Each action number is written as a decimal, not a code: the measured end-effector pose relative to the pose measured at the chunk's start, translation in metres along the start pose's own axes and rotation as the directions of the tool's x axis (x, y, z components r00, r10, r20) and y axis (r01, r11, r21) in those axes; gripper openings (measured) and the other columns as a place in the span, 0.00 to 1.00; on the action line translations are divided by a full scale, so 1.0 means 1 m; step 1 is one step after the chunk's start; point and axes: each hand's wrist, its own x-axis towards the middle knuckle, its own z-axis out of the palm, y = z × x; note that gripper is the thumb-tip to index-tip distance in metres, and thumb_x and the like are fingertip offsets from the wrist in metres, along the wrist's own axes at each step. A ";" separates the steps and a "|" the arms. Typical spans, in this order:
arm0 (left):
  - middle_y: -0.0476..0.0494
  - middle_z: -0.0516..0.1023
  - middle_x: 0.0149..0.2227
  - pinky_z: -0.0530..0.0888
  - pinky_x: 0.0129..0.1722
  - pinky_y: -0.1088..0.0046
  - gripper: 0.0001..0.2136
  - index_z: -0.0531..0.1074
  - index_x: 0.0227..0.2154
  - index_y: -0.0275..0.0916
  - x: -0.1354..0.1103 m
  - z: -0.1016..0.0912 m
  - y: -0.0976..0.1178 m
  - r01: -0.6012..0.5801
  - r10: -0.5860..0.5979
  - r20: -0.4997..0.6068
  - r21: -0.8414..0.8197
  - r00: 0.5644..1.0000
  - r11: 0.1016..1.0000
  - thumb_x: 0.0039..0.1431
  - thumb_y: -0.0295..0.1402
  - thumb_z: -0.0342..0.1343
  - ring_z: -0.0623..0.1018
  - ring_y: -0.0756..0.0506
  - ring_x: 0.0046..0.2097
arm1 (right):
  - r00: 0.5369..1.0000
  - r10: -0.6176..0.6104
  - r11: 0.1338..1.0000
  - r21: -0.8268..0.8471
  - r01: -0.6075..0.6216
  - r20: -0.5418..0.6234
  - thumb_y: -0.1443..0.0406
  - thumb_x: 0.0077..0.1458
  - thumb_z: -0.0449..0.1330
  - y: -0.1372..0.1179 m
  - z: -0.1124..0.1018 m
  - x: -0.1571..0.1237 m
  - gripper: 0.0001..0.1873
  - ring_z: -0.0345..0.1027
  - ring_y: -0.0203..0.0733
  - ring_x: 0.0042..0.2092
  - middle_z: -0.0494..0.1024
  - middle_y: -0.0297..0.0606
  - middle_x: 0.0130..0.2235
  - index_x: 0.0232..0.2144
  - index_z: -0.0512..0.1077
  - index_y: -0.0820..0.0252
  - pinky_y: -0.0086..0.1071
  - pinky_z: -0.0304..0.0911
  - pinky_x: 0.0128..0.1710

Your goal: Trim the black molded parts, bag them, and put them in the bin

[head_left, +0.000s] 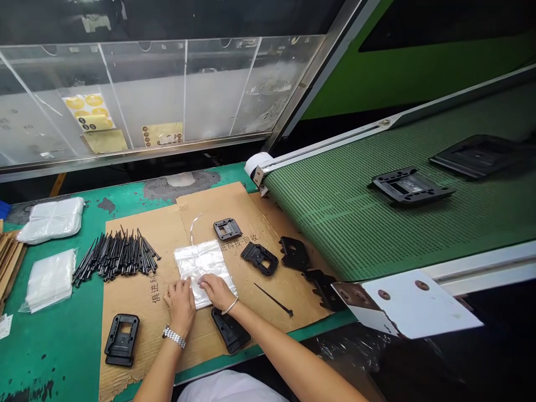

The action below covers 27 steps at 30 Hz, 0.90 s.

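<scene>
A stack of clear plastic bags (205,258) lies on the cardboard in front of me. My left hand (181,302) rests on its lower left edge, fingers laid along the plastic. With bent fingers, my right hand (216,291) pinches the top bag near its middle. Partly under my right wrist is a black plastic bracket (230,330). Another black bracket (121,339) lies left of my left forearm. Beyond the bags sit a small black bracket (228,229) and a second one (260,259). One long black pin (273,300) lies right of my right hand.
A heap of black pins (119,254) lies on the left. Past it are two bundles of plastic bags, one upper (54,219) and one lower (49,280). At right, a green conveyor belt (318,206) carries black brackets (408,186); more brackets (294,253) lie by its end.
</scene>
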 end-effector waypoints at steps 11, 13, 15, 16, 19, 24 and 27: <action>0.45 0.76 0.39 0.58 0.41 0.60 0.11 0.73 0.36 0.45 -0.009 0.010 -0.022 -0.173 0.153 -0.200 -0.087 0.968 0.981 0.54 0.27 0.48 0.68 0.41 0.43 | 0.996 0.030 0.991 0.124 -0.039 0.080 0.64 0.45 0.60 0.015 0.005 0.016 0.16 0.55 0.30 0.21 0.62 0.27 0.15 0.13 0.62 0.62 0.23 0.45 0.21; 0.44 0.76 0.40 0.58 0.42 0.58 0.11 0.72 0.37 0.45 -0.012 0.009 -0.026 -0.156 0.138 -0.228 -0.064 0.964 0.986 0.54 0.27 0.48 0.69 0.41 0.43 | 0.997 0.032 0.985 0.169 -0.044 0.075 0.61 0.53 0.52 0.020 0.004 0.020 0.19 0.55 0.30 0.20 0.62 0.27 0.15 0.14 0.62 0.63 0.23 0.46 0.20; 0.43 0.74 0.44 0.58 0.43 0.57 0.15 0.71 0.40 0.44 -0.015 0.008 -0.028 -0.183 0.169 -0.228 -0.039 0.959 0.982 0.52 0.23 0.46 0.67 0.39 0.47 | 0.998 0.040 0.979 0.200 -0.047 0.041 0.62 0.58 0.43 0.023 0.002 0.023 0.22 0.57 0.31 0.21 0.64 0.29 0.17 0.16 0.64 0.63 0.23 0.49 0.21; 0.42 0.73 0.46 0.58 0.44 0.57 0.17 0.70 0.41 0.44 -0.016 0.007 -0.027 -0.232 0.219 -0.204 -0.040 0.954 0.972 0.51 0.22 0.45 0.67 0.39 0.48 | 0.999 0.036 0.977 0.210 -0.040 0.022 0.62 0.58 0.42 0.023 0.002 0.024 0.22 0.57 0.31 0.22 0.65 0.30 0.18 0.17 0.64 0.63 0.23 0.51 0.22; 0.42 0.72 0.47 0.59 0.47 0.60 0.18 0.68 0.44 0.40 -0.013 0.004 -0.020 -0.381 0.378 -0.047 -0.084 0.925 0.921 0.50 0.22 0.44 0.66 0.42 0.49 | 1.000 -0.019 0.975 0.222 0.022 -0.018 0.64 0.54 0.48 0.015 -0.001 0.023 0.16 0.58 0.33 0.24 0.66 0.31 0.20 0.18 0.64 0.62 0.25 0.53 0.26; 0.38 0.71 0.44 0.65 0.40 0.64 0.15 0.66 0.45 0.35 0.005 0.001 -0.002 -0.269 0.269 0.068 -0.009 0.961 0.963 0.56 0.29 0.41 0.67 0.43 0.44 | 0.983 -0.144 0.957 0.238 0.168 -0.116 0.65 0.53 0.49 -0.012 -0.013 0.016 0.12 0.58 0.36 0.29 0.65 0.34 0.23 0.19 0.62 0.60 0.29 0.55 0.32; 0.40 0.70 0.45 0.66 0.37 0.65 0.15 0.65 0.45 0.37 0.010 0.001 0.003 -0.238 0.236 0.067 0.029 0.969 0.971 0.55 0.28 0.43 0.67 0.42 0.41 | 0.964 -0.190 0.934 0.269 0.236 -0.189 0.63 0.57 0.44 -0.029 -0.026 0.007 0.14 0.58 0.36 0.29 0.65 0.36 0.25 0.23 0.62 0.60 0.29 0.55 0.32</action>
